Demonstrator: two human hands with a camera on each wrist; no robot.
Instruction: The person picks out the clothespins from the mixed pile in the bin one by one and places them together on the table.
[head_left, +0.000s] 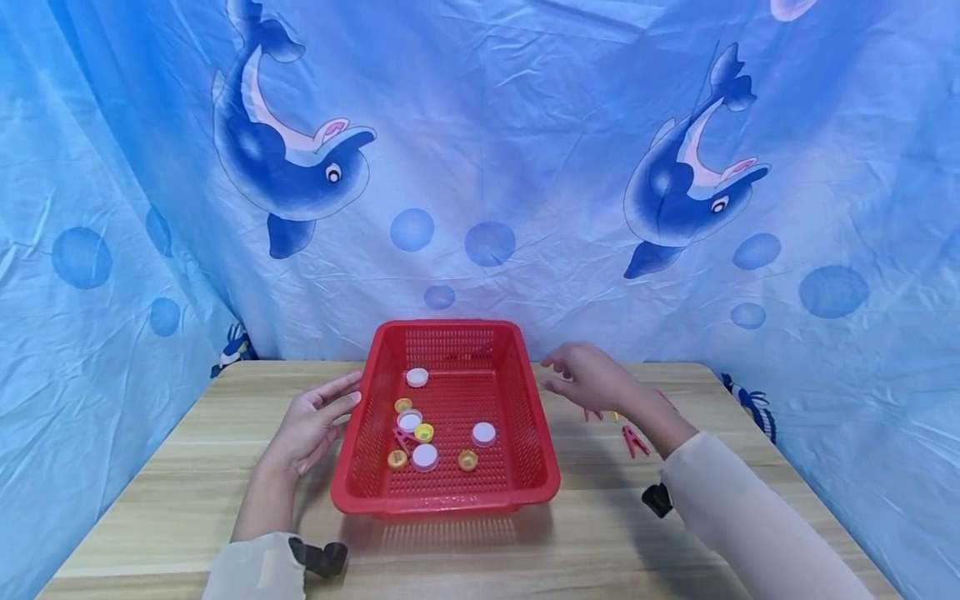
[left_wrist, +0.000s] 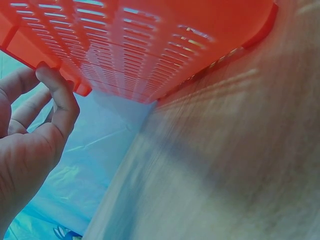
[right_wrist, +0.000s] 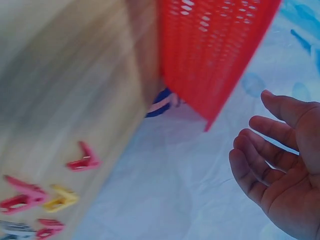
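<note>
A red perforated plastic basket [head_left: 446,504] stands on the table, holding several white bottle caps [head_left: 424,457], several yellow caps [head_left: 468,460] and a pink clothespin [head_left: 401,439]. At the basket's left rim, my left hand [head_left: 311,429] touches the edge with its fingertips; the left wrist view has its thumb bent up against the rim. My right hand [head_left: 592,375] hovers beside the basket's right side, with loosely bent fingers and nothing held, as the right wrist view confirms. Below and right of it lie pink clothespins [head_left: 633,442] and a yellow clothespin [right_wrist: 61,198], partly hidden by the forearm in the head view.
The light wooden table [head_left: 180,467] ends at a blue curtain [head_left: 480,167] printed with dolphins, hanging behind and at both sides. A grey clothespin [right_wrist: 17,229] lies at the edge of the right wrist view. Dark wrist cameras [head_left: 324,559] sit on both wrists.
</note>
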